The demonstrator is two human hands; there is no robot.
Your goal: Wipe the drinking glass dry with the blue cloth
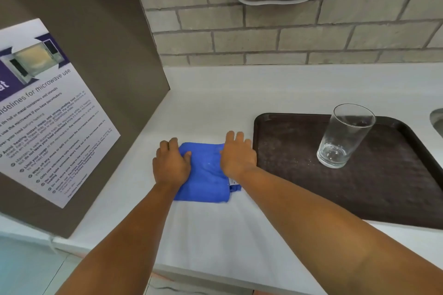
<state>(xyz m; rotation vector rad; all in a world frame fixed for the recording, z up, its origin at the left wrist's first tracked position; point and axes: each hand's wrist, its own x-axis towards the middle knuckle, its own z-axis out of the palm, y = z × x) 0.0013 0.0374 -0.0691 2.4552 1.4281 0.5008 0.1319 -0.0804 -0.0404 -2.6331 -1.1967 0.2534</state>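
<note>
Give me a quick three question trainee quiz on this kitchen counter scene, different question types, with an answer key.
1. True or false: the drinking glass lies on its side.
2. The blue cloth rests on: A) the brown tray B) the white counter C) the sink.
3. Fill in: the left hand and right hand both rest on the ____.

Key: 1 false, it stands upright on the tray; 2 B; 3 blue cloth.

A shared pantry or canteen kitchen was shown.
This was indicated by a microwave-use notice [48,112] posted beside a white counter [215,103], a brick-tiled wall [287,38], and a cafeteria tray [359,187].
</note>
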